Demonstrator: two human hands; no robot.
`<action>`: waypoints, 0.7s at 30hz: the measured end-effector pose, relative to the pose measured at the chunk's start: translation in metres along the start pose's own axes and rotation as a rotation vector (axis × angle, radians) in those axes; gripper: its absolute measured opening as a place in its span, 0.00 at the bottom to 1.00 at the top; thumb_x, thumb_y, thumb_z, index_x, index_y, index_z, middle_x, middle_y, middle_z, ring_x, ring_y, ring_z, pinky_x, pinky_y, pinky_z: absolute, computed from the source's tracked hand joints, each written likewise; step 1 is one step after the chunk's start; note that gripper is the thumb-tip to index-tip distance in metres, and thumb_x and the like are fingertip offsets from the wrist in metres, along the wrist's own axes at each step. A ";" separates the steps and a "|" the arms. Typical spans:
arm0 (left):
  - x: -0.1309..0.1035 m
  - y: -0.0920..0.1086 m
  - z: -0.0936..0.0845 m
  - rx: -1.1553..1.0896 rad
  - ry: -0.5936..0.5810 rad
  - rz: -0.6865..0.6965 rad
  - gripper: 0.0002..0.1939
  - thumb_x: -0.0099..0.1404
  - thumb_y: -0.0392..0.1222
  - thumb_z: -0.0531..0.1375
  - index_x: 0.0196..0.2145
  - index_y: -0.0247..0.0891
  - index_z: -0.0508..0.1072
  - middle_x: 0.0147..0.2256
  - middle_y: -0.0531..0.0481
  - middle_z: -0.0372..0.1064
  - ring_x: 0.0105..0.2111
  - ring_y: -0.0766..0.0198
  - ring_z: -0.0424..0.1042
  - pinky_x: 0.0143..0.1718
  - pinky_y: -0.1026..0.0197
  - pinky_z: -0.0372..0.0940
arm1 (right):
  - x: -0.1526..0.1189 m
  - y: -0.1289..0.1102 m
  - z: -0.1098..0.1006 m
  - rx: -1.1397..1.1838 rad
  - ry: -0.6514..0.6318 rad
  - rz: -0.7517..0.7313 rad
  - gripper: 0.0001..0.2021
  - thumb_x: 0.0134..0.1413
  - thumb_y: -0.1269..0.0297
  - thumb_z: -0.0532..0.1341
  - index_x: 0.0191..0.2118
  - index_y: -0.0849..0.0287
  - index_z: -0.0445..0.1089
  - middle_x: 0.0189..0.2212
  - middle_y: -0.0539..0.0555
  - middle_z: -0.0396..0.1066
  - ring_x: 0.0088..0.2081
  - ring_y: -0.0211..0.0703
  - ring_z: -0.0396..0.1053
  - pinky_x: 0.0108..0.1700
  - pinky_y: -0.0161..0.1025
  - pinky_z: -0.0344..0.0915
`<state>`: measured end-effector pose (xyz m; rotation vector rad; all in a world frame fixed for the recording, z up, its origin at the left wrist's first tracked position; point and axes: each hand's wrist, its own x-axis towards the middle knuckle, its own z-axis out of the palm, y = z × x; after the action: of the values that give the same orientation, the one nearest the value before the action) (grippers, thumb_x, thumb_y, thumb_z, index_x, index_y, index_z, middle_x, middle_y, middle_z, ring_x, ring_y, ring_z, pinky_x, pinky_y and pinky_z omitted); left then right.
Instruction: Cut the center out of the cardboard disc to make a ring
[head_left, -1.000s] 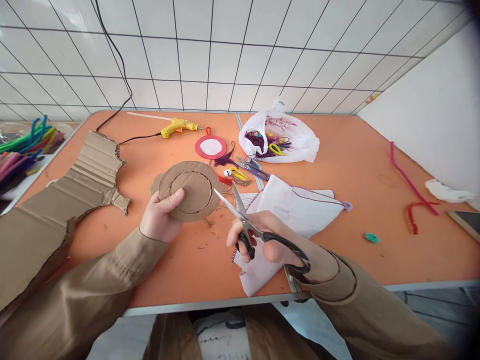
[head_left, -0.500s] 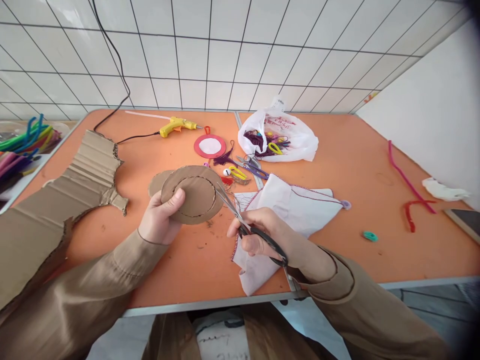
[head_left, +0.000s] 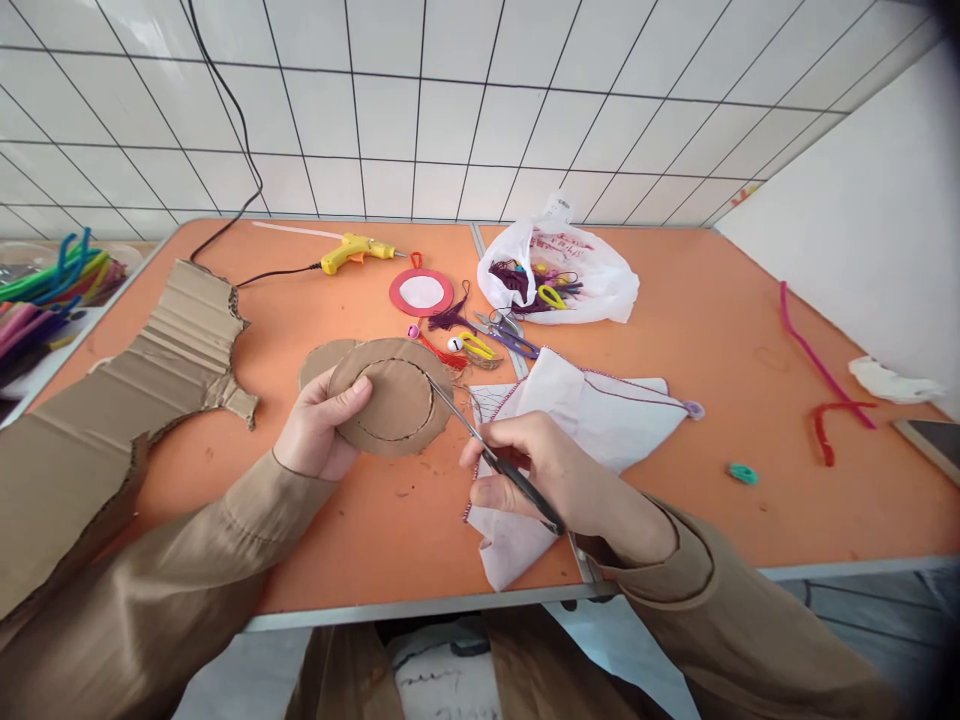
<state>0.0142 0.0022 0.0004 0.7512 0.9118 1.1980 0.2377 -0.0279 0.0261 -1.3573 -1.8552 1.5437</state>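
Note:
My left hand (head_left: 321, 425) pinches a round cardboard disc (head_left: 397, 395) at its left edge, thumb on top. A circular cut line runs inside the disc's rim. Behind it, another rounded cardboard piece (head_left: 319, 362) shows in part. Black-handled scissors (head_left: 517, 482) are in my right hand (head_left: 544, 470), fingers round the handles. Their tips lie against the right side of the cut ring. Under my right hand is a white cloth pouch (head_left: 600, 410) with dark red stitched edges.
A large torn cardboard sheet (head_left: 97, 400) covers the left of the orange table (head_left: 660, 530). Toward the back lie a yellow glue gun (head_left: 356, 253), a red-rimmed disc (head_left: 421, 292), purple-handled scissors (head_left: 510, 335) and a white plastic bag (head_left: 600, 275). Pipe cleaners (head_left: 821, 355) lie right.
The scissors have turned and their tips have moved left and slightly down onto the cut ring. The blades look closer together. The disc has shifted slightly down and right.

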 end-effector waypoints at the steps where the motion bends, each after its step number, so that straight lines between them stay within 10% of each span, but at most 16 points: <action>1: 0.000 -0.001 -0.001 -0.001 0.004 0.006 0.14 0.52 0.45 0.70 0.37 0.41 0.80 0.38 0.45 0.80 0.41 0.48 0.78 0.40 0.53 0.73 | 0.000 0.000 0.000 -0.001 0.006 0.006 0.18 0.41 0.54 0.70 0.28 0.62 0.67 0.18 0.45 0.58 0.22 0.34 0.52 0.24 0.33 0.50; 21: 0.000 -0.006 -0.002 0.044 0.000 0.134 0.11 0.52 0.44 0.70 0.35 0.43 0.81 0.33 0.47 0.79 0.34 0.53 0.77 0.33 0.55 0.71 | 0.001 0.003 -0.003 -0.009 0.013 -0.004 0.18 0.41 0.52 0.70 0.28 0.62 0.68 0.18 0.45 0.55 0.22 0.34 0.50 0.24 0.33 0.50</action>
<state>0.0155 0.0014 -0.0057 0.8582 0.9015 1.2993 0.2403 -0.0259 0.0243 -1.3634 -1.8580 1.5225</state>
